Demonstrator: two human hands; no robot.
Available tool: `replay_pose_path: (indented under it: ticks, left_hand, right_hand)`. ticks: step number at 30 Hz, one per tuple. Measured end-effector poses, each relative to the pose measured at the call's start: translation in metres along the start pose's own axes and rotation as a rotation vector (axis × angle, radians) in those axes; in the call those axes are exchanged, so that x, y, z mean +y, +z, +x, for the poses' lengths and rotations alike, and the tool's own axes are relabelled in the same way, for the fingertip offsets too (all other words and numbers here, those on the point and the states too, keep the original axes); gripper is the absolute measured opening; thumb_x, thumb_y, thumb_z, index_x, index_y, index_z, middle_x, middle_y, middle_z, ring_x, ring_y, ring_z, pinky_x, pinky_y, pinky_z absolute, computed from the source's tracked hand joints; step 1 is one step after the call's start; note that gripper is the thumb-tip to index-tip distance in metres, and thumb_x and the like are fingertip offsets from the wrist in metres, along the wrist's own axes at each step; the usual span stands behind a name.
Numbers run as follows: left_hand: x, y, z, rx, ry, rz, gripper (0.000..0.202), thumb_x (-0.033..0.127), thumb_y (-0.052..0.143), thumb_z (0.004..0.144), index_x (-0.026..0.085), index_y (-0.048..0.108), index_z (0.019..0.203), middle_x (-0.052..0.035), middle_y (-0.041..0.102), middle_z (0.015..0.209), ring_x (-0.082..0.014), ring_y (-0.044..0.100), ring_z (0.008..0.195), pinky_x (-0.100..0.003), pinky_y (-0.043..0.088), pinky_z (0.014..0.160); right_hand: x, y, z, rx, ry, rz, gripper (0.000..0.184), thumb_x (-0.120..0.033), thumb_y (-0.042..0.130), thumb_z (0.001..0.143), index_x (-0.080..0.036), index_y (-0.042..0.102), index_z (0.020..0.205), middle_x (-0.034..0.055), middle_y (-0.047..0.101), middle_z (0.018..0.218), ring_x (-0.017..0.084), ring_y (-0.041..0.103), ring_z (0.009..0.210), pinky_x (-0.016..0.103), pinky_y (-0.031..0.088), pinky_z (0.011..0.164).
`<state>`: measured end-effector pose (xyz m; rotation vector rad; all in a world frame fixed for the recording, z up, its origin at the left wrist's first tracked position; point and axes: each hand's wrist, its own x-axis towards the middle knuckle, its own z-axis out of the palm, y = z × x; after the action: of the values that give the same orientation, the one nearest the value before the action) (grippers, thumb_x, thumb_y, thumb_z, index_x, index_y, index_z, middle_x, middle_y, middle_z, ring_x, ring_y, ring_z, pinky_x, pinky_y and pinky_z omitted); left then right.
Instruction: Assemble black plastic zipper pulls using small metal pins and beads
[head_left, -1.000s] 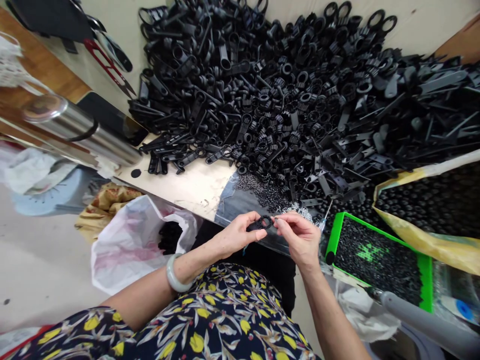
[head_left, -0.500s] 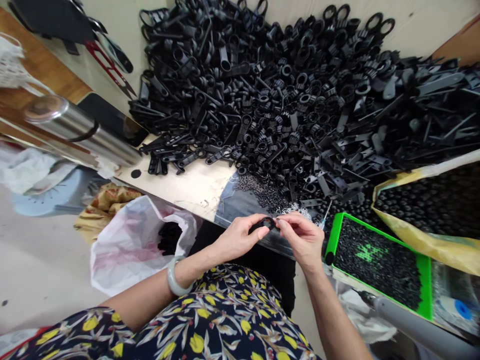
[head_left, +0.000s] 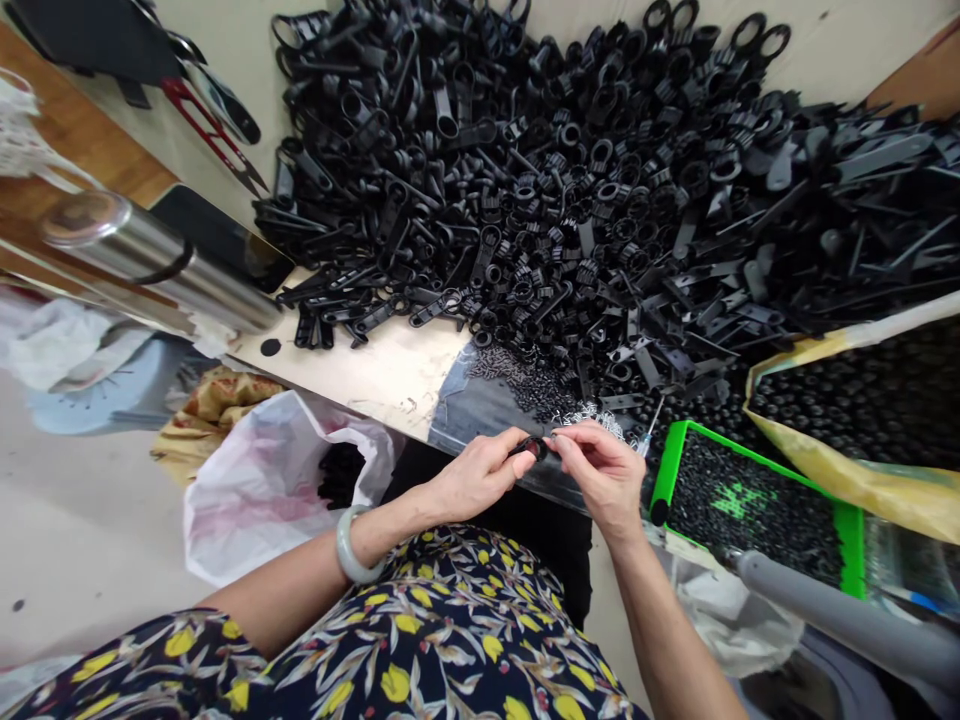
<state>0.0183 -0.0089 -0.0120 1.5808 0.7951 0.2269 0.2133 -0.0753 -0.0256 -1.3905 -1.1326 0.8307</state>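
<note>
My left hand (head_left: 484, 468) grips a small black plastic ring-shaped part (head_left: 533, 447) between thumb and fingers. At the ring's right edge, my right hand (head_left: 602, 470) is closed in a pinch; whatever its fingertips hold is too small to make out. Both hands are over the table's front edge. Just beyond them lie a heap of tiny dark pieces (head_left: 517, 380) and a little pile of shiny metal bits (head_left: 592, 415). A thin screwdriver-like tool (head_left: 651, 430) rests beside the right hand.
A large heap of black plastic parts (head_left: 480, 190) covers the table's back. On the right are a green tray (head_left: 853, 550) of small black pieces, a yellow-edged bag (head_left: 847, 440) and a grey tube (head_left: 840, 600). To the left stand a steel flask (head_left: 157, 260) and a white plastic bag (head_left: 255, 490).
The ring has turned slightly between my left fingers, and both hands stay nearly in place. At lower right the grey tube now reaches further up, over the green tray's near edge.
</note>
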Motion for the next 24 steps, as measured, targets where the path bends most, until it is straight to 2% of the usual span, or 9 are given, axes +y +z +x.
replay_pose_path:
  ticks: [5,10,13,18,24]
  left_hand:
    - [-0.006,0.002,0.002,-0.080,-0.046,-0.286,0.041,0.060,0.050,0.102,0.020,0.051,0.093,0.0060,0.043,0.073,-0.0095,0.041,0.061,-0.024,0.035,0.058]
    - [-0.005,0.008,0.004,-0.140,-0.105,-0.539,0.053,0.066,0.059,0.096,0.016,0.055,0.111,0.0074,0.037,0.076,-0.0070,0.032,0.058,-0.023,0.025,0.053]
    - [-0.003,0.009,0.003,-0.120,-0.141,-0.604,0.054,0.061,0.058,0.096,0.014,0.056,0.124,0.0062,0.041,0.074,-0.0091,0.034,0.060,-0.025,0.022,0.054]
    - [-0.004,0.009,0.001,-0.075,-0.155,-0.724,0.049,0.039,0.067,0.089,0.018,0.051,0.131,0.0059,0.047,0.077,-0.0103,0.038,0.065,-0.026,0.032,0.064]
    - [-0.006,0.012,0.000,-0.053,-0.150,-0.759,0.050,0.042,0.074,0.087,0.019,0.053,0.126,0.0045,0.048,0.084,-0.0096,0.039,0.069,-0.027,0.032,0.065]
  right_hand:
    - [0.001,-0.002,-0.001,-0.002,-0.021,-0.027,0.008,-0.029,0.075,0.094,-0.023,0.081,0.092,0.0047,0.074,0.084,0.013,0.060,0.059,0.027,0.047,0.051]
    - [0.003,-0.006,-0.003,-0.010,-0.035,-0.091,0.007,-0.026,0.074,0.095,-0.023,0.080,0.093,0.0042,0.074,0.086,0.014,0.063,0.063,0.026,0.049,0.053]
    - [0.002,-0.007,-0.004,0.018,-0.074,-0.133,0.006,-0.024,0.073,0.094,-0.024,0.080,0.093,0.0039,0.075,0.087,0.015,0.065,0.066,0.027,0.051,0.055]
    - [-0.003,-0.008,-0.009,-0.033,-0.217,-0.310,0.008,-0.018,0.071,0.095,-0.024,0.077,0.095,0.0032,0.076,0.086,0.017,0.069,0.072,0.030,0.057,0.065]
    - [0.001,-0.004,-0.011,-0.135,-0.440,-0.541,0.017,-0.013,0.065,0.097,-0.024,0.075,0.107,0.0052,0.080,0.092,0.017,0.074,0.077,0.031,0.061,0.071]
